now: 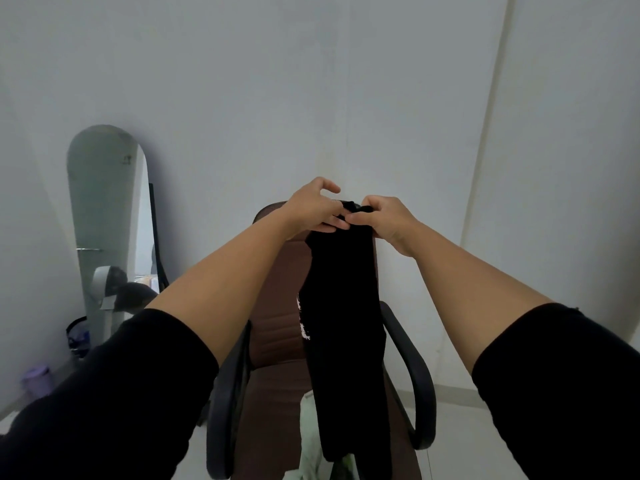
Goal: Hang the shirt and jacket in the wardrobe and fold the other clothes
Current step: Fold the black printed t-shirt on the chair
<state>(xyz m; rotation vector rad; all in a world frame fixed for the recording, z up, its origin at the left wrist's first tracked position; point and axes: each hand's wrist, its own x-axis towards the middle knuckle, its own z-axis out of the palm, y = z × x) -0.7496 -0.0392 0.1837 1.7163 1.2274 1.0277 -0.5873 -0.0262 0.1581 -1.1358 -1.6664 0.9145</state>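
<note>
A long black garment (346,323) with a small white print on its left edge hangs folded lengthwise in front of me. Both hands hold it by its top end. My left hand (313,211) pinches the top left with its lower fingers, while thumb and forefinger stick out loosely above. My right hand (384,220) grips the top right, fingers curled over the cloth. The garment hangs down over a brown office chair (277,327). A pale green and white piece of clothing (310,441) lies on the chair seat, partly hidden behind the black garment.
The chair has black armrests (412,375) and stands in a corner of white walls. A tall arched mirror (104,216) leans against the left wall. A dark bin (78,336) and a lilac cup (38,379) stand on the floor at the left.
</note>
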